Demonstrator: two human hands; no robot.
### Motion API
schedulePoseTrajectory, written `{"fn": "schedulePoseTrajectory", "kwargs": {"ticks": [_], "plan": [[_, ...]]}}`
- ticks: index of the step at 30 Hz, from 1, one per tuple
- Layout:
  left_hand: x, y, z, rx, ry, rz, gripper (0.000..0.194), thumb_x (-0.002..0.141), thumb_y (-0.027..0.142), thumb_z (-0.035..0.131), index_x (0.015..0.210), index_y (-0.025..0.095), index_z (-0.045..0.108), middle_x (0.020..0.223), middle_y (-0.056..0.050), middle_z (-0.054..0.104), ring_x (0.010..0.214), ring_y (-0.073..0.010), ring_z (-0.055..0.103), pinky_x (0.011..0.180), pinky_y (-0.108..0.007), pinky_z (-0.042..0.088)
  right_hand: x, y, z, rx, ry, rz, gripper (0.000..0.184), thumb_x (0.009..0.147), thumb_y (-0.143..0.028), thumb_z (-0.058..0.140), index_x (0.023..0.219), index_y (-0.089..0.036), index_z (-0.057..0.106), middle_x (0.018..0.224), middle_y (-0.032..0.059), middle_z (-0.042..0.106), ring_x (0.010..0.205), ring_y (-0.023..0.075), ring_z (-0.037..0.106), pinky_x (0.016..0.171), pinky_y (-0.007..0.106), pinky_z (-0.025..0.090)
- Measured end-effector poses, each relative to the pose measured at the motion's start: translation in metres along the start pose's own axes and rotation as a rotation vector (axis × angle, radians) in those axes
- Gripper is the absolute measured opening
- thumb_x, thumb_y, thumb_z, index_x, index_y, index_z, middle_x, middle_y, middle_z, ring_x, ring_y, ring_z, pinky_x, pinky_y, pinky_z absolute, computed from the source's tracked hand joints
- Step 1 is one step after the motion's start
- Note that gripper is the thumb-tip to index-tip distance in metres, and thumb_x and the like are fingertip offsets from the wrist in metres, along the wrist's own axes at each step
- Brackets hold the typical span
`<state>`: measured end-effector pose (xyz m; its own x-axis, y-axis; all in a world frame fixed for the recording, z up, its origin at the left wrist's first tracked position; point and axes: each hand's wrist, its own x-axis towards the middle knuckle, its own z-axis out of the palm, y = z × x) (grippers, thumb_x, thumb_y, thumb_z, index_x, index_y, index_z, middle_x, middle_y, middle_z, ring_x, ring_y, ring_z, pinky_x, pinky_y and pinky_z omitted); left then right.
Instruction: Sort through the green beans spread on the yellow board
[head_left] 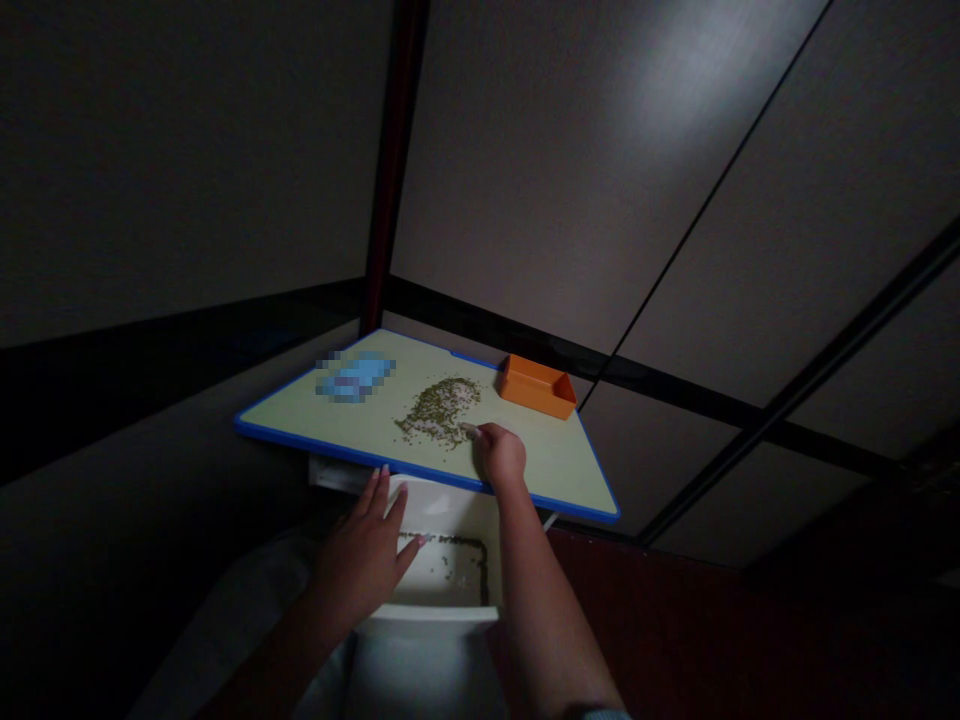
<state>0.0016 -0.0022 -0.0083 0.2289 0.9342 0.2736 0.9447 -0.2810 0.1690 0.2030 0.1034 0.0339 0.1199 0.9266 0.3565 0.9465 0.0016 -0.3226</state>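
Small greenish beans or grains [442, 405] lie spread in a patch mixed with paler bits on the cream tabletop. At the near right side of that patch is my right hand [501, 455], its fingers closed in a pinch; what is between them, if anything, is too small to make out. My left hand [367, 555] lies over the left rim of a white bin [450, 498], fingers spread and holding nothing. The bin sits below the table's near edge, with more grains along its inside corners and a few scattered on its bottom.
An orange rectangular box [536, 390] stands at the table's far right. A blurred-out light blue item [356, 377] lies at the left. Blue edging [300, 436] runs round the tabletop [555, 465]. Panelled walls [562, 180] rise behind it, and the floor [660, 630] is dark red.
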Motion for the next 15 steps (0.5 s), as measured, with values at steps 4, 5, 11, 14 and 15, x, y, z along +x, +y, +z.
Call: {"fn": "schedulePoseTrajectory", "kwargs": {"ticks": [4, 5, 11, 14, 15], "plan": [[0.0, 0.0, 0.001, 0.008, 0.014, 0.004, 0.062, 0.082, 0.045, 0.05, 0.134, 0.009, 0.05, 0.151, -0.023, 0.032, 0.144, -0.0326, 0.022, 0.109, -0.044, 0.037, 0.002, 0.002, 0.002, 0.1, -0.015, -0.088, 0.022, 0.092, -0.031, 0.053, 0.102, -0.029, 0.072, 0.099, 0.001, 0.074, 0.088, 0.015, 0.065, 0.073, 0.02, 0.041], [0.0, 0.0, 0.001, 0.007, 0.022, 0.01, 0.063, 0.083, 0.045, 0.05, 0.133, 0.009, 0.05, 0.15, -0.023, 0.033, 0.144, -0.0327, 0.022, 0.11, -0.044, 0.036, 0.001, 0.004, 0.002, 0.124, -0.013, -0.111, 0.021, 0.092, -0.031, 0.054, 0.101, -0.028, 0.072, 0.098, 0.0009, 0.074, 0.088, 0.0148, 0.065, 0.073, 0.02, 0.041], [-0.001, 0.0, 0.001, 0.011, 0.03, 0.014, 0.063, 0.082, 0.046, 0.051, 0.134, 0.009, 0.05, 0.15, -0.023, 0.034, 0.143, -0.0328, 0.023, 0.112, -0.043, 0.034, -0.003, 0.015, 0.001, 0.239, 0.019, -0.2, 0.019, 0.09, -0.027, 0.055, 0.094, -0.025, 0.074, 0.091, 0.0015, 0.074, 0.084, 0.0152, 0.065, 0.072, 0.02, 0.041], [-0.001, -0.001, 0.0, 0.008, 0.022, 0.012, 0.062, 0.083, 0.045, 0.051, 0.134, 0.009, 0.05, 0.15, -0.023, 0.033, 0.144, -0.0327, 0.022, 0.111, -0.043, 0.035, -0.007, 0.02, 0.001, 0.284, 0.024, -0.212, 0.019, 0.089, -0.025, 0.055, 0.093, -0.024, 0.074, 0.09, 0.0014, 0.074, 0.082, 0.015, 0.065, 0.071, 0.02, 0.041], [-0.001, -0.001, 0.0, 0.006, 0.019, 0.012, 0.062, 0.083, 0.045, 0.05, 0.134, 0.01, 0.05, 0.15, -0.023, 0.033, 0.144, -0.0327, 0.022, 0.11, -0.043, 0.036, -0.008, 0.021, 0.0, 0.292, 0.024, -0.216, 0.019, 0.089, -0.024, 0.055, 0.092, -0.024, 0.074, 0.089, 0.0013, 0.074, 0.082, 0.015, 0.065, 0.071, 0.02, 0.042]]}}
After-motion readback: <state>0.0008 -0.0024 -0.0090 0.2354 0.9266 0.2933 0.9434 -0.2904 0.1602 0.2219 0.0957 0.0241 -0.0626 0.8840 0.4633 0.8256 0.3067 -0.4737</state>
